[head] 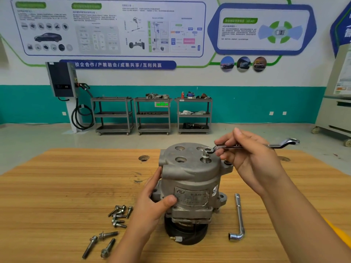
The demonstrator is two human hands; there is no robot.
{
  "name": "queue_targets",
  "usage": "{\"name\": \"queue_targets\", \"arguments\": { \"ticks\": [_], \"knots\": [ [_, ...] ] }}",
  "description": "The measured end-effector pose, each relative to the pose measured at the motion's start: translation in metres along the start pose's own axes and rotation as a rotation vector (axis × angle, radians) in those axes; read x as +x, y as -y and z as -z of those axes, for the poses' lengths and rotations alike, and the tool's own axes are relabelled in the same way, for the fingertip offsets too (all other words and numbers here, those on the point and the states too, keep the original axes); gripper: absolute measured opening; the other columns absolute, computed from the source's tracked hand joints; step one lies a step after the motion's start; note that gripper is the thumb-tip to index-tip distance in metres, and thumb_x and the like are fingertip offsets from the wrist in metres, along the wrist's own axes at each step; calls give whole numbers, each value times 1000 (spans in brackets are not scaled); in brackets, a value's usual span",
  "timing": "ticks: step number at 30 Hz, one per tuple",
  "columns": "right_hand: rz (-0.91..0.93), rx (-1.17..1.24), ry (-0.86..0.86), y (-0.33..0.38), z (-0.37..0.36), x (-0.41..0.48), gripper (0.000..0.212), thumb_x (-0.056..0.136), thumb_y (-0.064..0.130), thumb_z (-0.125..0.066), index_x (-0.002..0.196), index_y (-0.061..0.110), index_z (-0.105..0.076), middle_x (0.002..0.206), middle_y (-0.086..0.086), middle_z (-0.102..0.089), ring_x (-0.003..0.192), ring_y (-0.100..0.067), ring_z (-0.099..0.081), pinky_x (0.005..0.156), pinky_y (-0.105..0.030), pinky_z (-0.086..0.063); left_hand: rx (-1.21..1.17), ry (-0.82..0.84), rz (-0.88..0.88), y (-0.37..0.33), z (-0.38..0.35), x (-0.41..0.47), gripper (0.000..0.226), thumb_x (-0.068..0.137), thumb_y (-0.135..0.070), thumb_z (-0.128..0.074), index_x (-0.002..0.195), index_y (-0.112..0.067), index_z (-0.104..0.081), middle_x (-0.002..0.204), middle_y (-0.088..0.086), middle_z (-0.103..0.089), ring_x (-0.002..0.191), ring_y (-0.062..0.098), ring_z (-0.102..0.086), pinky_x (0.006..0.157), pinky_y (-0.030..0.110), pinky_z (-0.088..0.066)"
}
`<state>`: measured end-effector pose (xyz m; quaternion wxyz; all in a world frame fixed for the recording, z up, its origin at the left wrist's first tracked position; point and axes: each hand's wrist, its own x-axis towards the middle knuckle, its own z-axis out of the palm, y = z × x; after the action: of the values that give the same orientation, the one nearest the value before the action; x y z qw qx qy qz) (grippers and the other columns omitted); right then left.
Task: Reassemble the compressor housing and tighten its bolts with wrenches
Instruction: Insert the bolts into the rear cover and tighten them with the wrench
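The grey compressor housing (190,177) stands upright on its black pulley in the middle of the wooden table (66,186). My left hand (157,198) grips its left side, thumb on the label. My right hand (250,160) holds a double-ended ring wrench (252,146) level above the top face. The wrench's left ring sits on the head of a bolt (205,156) that stands part-way out of the near right hole. The other three top holes show no bolts.
Several short bolts (119,215) lie in a pile left of the compressor, with three long bolts (100,243) nearer me. An L-shaped socket wrench (239,219) lies to the right. Three shelf carts (152,114) and a charging unit (62,80) stand by the far wall.
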<state>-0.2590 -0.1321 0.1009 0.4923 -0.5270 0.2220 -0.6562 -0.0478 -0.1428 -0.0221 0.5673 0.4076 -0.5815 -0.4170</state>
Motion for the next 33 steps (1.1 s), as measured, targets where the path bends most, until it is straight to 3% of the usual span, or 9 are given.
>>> {"name": "queue_targets", "arguments": {
  "ticks": [8,15,20,25,28,30,33],
  "knots": [
    [-94,37,81,-4,4,9,35,81,20,-48,52,10,-64,70,-13,-67,53,-23,-63,47,-22,-51,-10,2,1,1,1,0,114,32,-76,-80,134,-40,-46,137,-11,-53,123,11,-53,102,47,-46],
    [144,-72,-1,-19,-3,-11,34,85,25,-46,59,18,-68,70,-6,-66,57,-17,-60,50,-23,-47,-12,-1,-16,2,1,0,109,30,-77,-80,130,-45,-48,137,-13,-53,122,7,-54,101,42,-47],
    [292,-492,-112,-24,-16,-29,32,90,33,-46,75,9,-61,68,-9,-60,63,-15,-57,58,-22,-48,-4,-8,-25,4,1,1,113,29,-79,-79,131,-44,-48,135,-13,-55,118,4,-56,94,29,-50],
    [725,-998,-178,-35,-45,-37,28,95,18,-44,68,11,-43,70,5,-38,61,-6,-38,56,-12,-34,-7,-9,-35,1,0,1,119,34,-76,-81,138,-31,-46,136,-3,-55,122,15,-55,101,48,-46],
    [771,-1122,-200,-35,-51,-35,27,95,18,-43,69,11,-45,73,4,-38,61,-7,-34,55,-16,-31,-5,6,-22,1,0,0,120,33,-76,-81,139,-31,-46,136,-2,-55,122,16,-55,100,49,-47],
    [718,-1014,-206,-32,-47,-36,30,94,23,-45,68,9,-49,71,3,-47,62,-9,-44,56,-19,-40,-9,14,-15,2,1,0,120,33,-76,-81,139,-31,-46,137,-2,-54,122,16,-55,101,48,-46],
    [518,-536,-244,-12,-35,-36,23,90,31,-56,72,19,-62,73,-2,-63,68,-11,-62,60,-19,-52,-16,16,-7,1,1,0,117,32,-75,-81,137,-35,-46,137,-4,-54,121,13,-55,101,46,-46]
  ]
}}
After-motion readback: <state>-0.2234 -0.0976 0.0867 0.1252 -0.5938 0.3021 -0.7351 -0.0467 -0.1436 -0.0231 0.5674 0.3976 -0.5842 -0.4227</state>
